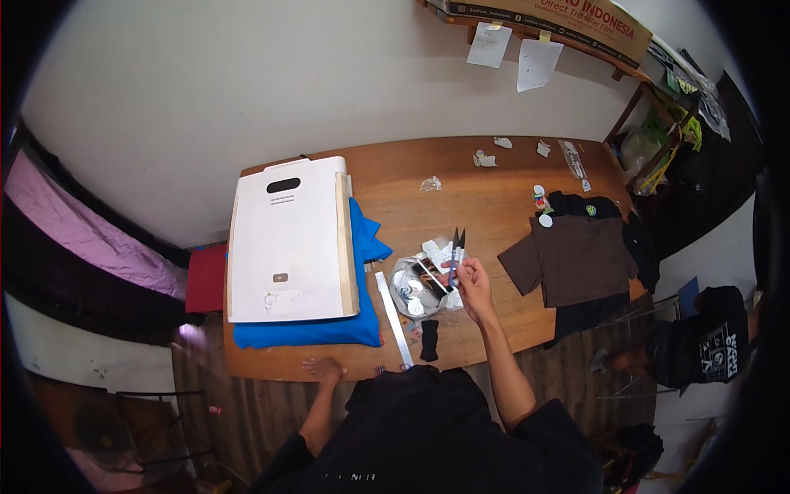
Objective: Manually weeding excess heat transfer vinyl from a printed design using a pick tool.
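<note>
My right hand point(475, 290) is closed around a pair of thread snips point(455, 265), blue-handled with dark pointed blades directed away from me. It is raised over the table beside a round, clear plastic tub point(401, 284) that holds pens, a white stick and other small items. Pale crumpled scraps lie against the tub's right side. My left hand point(327, 369) rests at the table's near edge with its fingers spread, and it holds nothing. Nearest to it is folded blue fabric point(306, 334) under a large white flat-topped machine or case point(288, 235).
A metal ruler point(393, 319) and a small black bundle point(429, 340) lie near the tub. On the wooden table's point(395, 160) right are a brown garment point(584, 263) and dark cloth. Paper scraps point(485, 159) lie at the back. At the far right is another person point(699, 337).
</note>
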The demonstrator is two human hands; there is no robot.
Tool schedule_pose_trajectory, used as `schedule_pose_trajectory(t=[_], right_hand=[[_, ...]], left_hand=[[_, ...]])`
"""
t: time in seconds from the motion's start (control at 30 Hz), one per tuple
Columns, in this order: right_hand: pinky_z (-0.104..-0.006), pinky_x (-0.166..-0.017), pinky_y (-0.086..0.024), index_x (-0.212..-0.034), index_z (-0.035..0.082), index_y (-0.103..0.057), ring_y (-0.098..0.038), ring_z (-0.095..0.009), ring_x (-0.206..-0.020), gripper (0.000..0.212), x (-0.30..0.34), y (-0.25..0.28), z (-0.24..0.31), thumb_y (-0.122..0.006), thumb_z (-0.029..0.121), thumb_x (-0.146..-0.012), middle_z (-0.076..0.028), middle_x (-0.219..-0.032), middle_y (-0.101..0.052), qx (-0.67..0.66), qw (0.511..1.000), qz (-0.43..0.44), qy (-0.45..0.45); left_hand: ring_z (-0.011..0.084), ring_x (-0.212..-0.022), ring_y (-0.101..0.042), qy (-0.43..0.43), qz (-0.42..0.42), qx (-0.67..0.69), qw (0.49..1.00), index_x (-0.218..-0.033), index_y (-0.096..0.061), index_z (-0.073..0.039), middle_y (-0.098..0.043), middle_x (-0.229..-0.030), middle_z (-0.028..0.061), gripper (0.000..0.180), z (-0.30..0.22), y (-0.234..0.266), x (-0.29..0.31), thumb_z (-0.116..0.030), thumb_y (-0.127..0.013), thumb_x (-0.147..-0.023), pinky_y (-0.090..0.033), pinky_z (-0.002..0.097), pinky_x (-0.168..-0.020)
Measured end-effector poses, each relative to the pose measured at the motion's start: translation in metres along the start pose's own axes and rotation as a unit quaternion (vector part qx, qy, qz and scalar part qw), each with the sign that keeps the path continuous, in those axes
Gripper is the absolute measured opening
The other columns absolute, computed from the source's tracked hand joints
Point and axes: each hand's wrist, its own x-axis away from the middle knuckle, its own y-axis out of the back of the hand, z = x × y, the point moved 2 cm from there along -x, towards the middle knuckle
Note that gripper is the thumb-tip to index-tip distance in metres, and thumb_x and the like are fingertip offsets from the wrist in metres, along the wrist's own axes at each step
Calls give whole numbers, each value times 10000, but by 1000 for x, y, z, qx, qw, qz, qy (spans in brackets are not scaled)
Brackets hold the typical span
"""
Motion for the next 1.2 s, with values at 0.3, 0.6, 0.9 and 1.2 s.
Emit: schedule_pose_trajectory(t=[0.3,0.6,0.9,1.2], right_hand=[[-200,-520,-316,-749,120,-508,-394,-46,-566,240,73,81,-48,-593,306,-876,50,-663,-454,131,955,-179,-194],[-272,-297,-231,-513,127,-428,-309,-95,-310,454,130,153,-116,-601,392,-839,35,-422,-358,245,870,-303,-301],[-272,-275,-225,-489,54,-469,-343,-125,-281,470,123,170,-111,-544,347,-849,-13,-395,-386,198,874,-235,-376],[-288,-276,-278,-506,3,-543,-374,-142,-285,500,125,182,-118,-504,348,-865,-32,-391,-408,251,877,-213,-350]], left_hand=[[524,-1304,-53,1,14,-35,999,-1355,-118,130,46,-1402,370,1138,14,-11,-4,-517,-729,-646,-186,520,-1052],[423,-1184,-427,-198,-82,-38,976,-1179,-493,101,-442,-1253,307,792,-17,60,88,-504,-673,-701,-289,487,-1019],[333,-729,-618,-436,-168,236,852,-761,-633,20,-624,-741,191,387,-140,77,161,-365,-675,-758,-485,397,-644],[398,-1186,-339,-584,-344,122,725,-1290,-435,-240,-291,-1376,151,727,-291,121,223,-206,-762,-642,-385,479,-917]])
